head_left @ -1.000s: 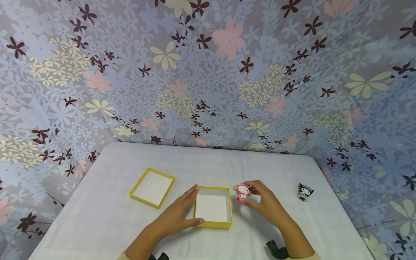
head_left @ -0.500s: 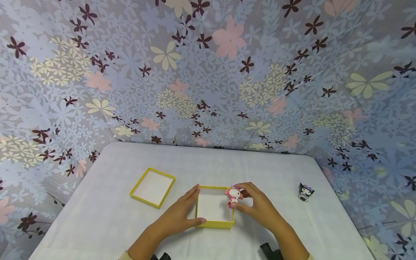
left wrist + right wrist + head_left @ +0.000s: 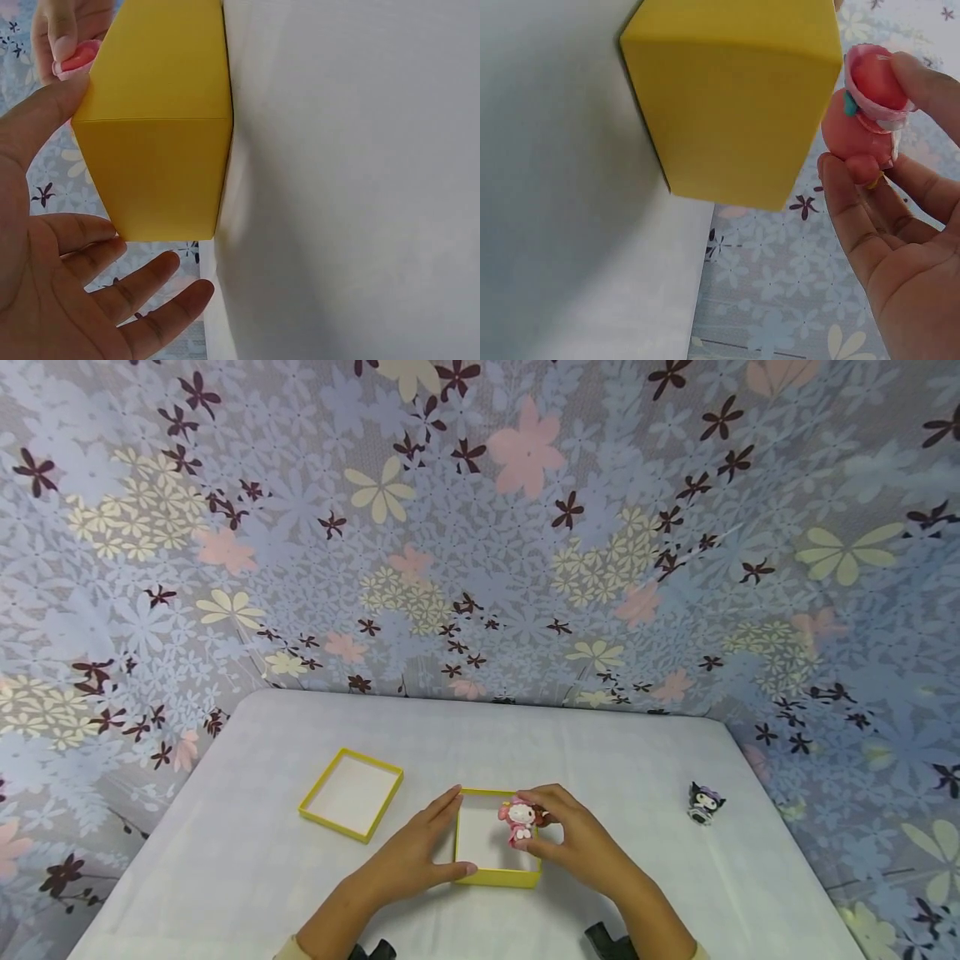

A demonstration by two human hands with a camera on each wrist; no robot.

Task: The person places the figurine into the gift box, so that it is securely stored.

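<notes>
In the head view my right hand (image 3: 581, 839) pinches a small pink and white toy figurine (image 3: 519, 822) between thumb and fingers, upright over the right part of an uncovered square yellow box (image 3: 498, 878). The right wrist view has the figurine's pink back (image 3: 859, 131) beside the yellow wall of the box (image 3: 727, 120). My left hand (image 3: 408, 852) spans the box's left side, its thumb at the front corner and its fingertips at the back corner. Its lower fingers (image 3: 157, 289) stretch out apart from the box in the left wrist view. The box's inside is white.
A shallow yellow-rimmed lid (image 3: 351, 795), white inside, lies to the left of the box. A black and white figurine (image 3: 703, 804) sits at the right of the white-covered table (image 3: 615, 747). Floral fabric (image 3: 480, 568) hangs behind.
My right hand has carried the pink figurine leftward, from beside the box to over its right part. The left hand keeps its place, and the box has shifted slightly right.
</notes>
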